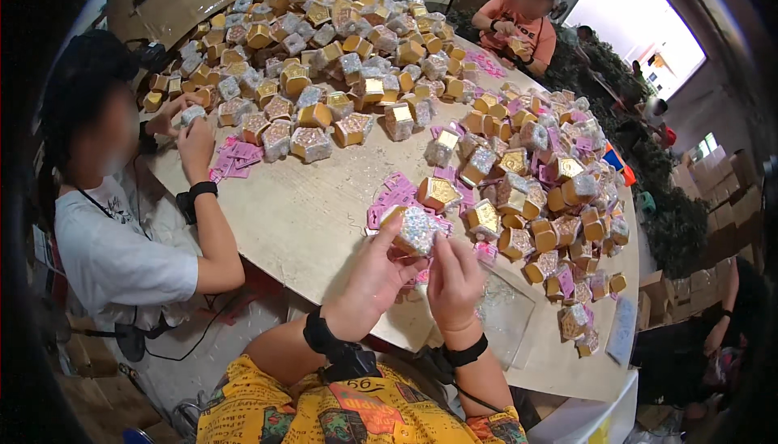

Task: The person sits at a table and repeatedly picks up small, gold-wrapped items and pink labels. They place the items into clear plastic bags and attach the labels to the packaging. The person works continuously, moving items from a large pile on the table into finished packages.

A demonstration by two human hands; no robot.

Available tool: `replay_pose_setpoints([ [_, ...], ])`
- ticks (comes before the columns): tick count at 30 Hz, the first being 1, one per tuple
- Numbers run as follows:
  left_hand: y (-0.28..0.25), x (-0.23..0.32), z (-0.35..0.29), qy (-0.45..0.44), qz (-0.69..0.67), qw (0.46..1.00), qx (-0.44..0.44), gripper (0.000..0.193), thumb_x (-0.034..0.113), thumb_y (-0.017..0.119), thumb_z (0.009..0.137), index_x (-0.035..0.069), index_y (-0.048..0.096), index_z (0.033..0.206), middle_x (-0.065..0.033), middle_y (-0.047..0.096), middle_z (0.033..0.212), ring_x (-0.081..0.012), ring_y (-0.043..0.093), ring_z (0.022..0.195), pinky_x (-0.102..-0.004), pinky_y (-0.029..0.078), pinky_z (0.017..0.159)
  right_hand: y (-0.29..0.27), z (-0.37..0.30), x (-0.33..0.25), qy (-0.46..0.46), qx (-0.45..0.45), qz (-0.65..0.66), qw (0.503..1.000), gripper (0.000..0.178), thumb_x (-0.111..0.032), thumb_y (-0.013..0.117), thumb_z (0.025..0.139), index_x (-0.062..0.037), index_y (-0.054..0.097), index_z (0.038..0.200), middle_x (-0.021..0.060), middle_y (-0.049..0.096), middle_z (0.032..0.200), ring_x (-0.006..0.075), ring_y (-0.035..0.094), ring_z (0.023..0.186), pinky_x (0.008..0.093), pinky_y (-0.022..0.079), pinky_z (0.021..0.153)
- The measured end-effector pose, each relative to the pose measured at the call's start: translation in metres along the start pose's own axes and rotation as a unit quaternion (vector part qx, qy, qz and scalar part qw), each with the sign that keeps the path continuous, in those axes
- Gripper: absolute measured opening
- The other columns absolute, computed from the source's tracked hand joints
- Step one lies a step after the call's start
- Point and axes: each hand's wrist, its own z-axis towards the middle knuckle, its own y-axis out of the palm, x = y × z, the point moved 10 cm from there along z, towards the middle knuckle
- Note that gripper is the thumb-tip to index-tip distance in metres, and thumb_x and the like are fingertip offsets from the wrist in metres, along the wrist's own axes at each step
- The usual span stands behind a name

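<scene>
Just above the table's near edge, a small house-shaped ornament [419,229] with a glittery white roof and gold side rests in my left hand [365,282], thumb on one side and fingers underneath. At the ornament's right edge, my right hand [455,286] is closed in a pinch. Anything thin between those fingertips is too small to make out. Pink printed tags [395,197] lie loosely on the table just beyond my hands. A gold-fronted ornament [438,194] sits beside them.
A big heap of similar ornaments [312,79] covers the table's far side; another pile [543,193] spreads to the right. A person at left [130,258] and one across [523,27] each handle an ornament. Cardboard boxes [717,233] and greenery [668,217] stand beyond the right edge.
</scene>
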Motion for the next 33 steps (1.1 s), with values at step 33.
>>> replay_pose_setpoints([
  [33, 0.041, 0.107, 0.005, 0.231, 0.646, 0.720, -0.102, 0.025, 0.020, 0.064, 0.086, 0.000, 0.064, 0.101, -0.0070, 0.063, 0.079, -0.0102, 0.058, 0.072, -0.0282, 0.047, 0.065, -0.036, -0.071, 0.123, 0.183, -0.513, -0.131, 0.828, 0.044, -0.020, 0.075, 0.071, -0.0096, 0.061, 0.112, 0.0136, 0.060, 0.105, 0.0354, 0.061, 0.092, 0.0421, 0.051, 0.077],
])
